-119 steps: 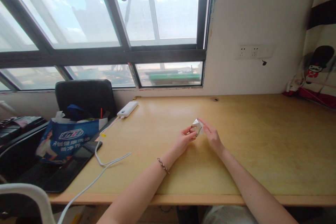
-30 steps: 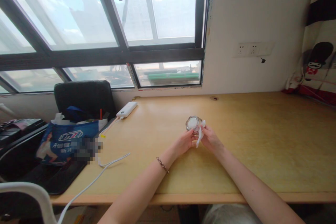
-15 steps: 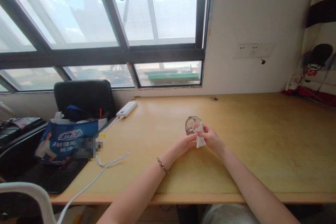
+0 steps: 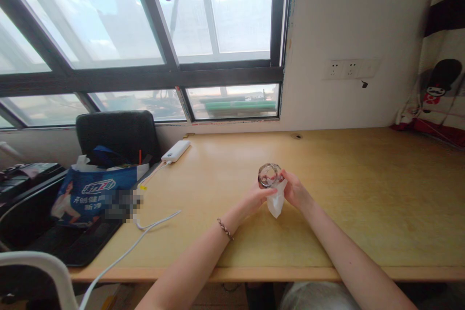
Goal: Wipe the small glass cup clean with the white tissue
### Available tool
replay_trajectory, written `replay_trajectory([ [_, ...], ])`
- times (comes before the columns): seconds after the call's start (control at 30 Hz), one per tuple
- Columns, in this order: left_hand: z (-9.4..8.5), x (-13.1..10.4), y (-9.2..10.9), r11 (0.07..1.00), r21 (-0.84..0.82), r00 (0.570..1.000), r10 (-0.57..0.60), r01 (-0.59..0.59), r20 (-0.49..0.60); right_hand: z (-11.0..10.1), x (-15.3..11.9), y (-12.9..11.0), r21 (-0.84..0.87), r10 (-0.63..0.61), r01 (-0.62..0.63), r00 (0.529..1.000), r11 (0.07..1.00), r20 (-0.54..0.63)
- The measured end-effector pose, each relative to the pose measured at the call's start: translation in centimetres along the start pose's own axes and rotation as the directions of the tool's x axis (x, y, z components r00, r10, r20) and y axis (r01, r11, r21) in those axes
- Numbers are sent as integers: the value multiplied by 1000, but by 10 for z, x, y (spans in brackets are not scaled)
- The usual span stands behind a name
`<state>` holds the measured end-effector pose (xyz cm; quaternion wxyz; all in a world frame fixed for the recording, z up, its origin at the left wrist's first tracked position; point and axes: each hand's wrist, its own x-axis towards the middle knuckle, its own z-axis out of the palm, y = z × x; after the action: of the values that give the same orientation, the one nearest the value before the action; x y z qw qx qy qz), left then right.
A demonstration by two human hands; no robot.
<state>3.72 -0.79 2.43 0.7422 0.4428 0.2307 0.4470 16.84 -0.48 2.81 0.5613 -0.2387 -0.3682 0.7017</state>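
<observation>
Glass jar (image 4: pixel 269 175) raised just above the desk (image 4: pixel 363 193), well in from its front edge, mouth tipped toward the camera. Left hand (image 4: pixel 256 198) curled closed around the base, steadying it. Right hand (image 4: pixel 296 190) pinching a white tissue (image 4: pixel 276 201) against the rim, loose end hanging.

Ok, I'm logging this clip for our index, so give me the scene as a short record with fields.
left hand: holds small glass jar
right hand: holds white tissue against the jar
surface: wooden desk
desk, far left: white power bank with white cable
beside desk: black chair, blue bag
</observation>
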Motion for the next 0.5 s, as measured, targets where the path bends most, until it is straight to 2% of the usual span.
replay_trajectory([
  [0.17,-5,1,1,999,30,1000,-20,20,3,-13,5,4,85,-14,21,997,996,-82],
  [0.3,-18,5,-2,981,116,984,-165,157,61,-25,9,1,158,43,-14,983,987,-177],
  [0.33,-22,7,-4,970,155,981,-194,188,27,-27,9,0,179,47,-11,978,984,-201],
  [0.4,-32,11,-9,950,234,973,-174,206,-151,-32,11,-2,220,30,27,968,975,-249],
  [0.43,-37,14,-11,942,273,954,-118,195,-275,-34,11,-2,227,13,51,963,973,-270],
  [0.5,-44,16,-12,919,369,871,60,143,-487,-37,13,-2,209,-21,85,956,974,-293],
])
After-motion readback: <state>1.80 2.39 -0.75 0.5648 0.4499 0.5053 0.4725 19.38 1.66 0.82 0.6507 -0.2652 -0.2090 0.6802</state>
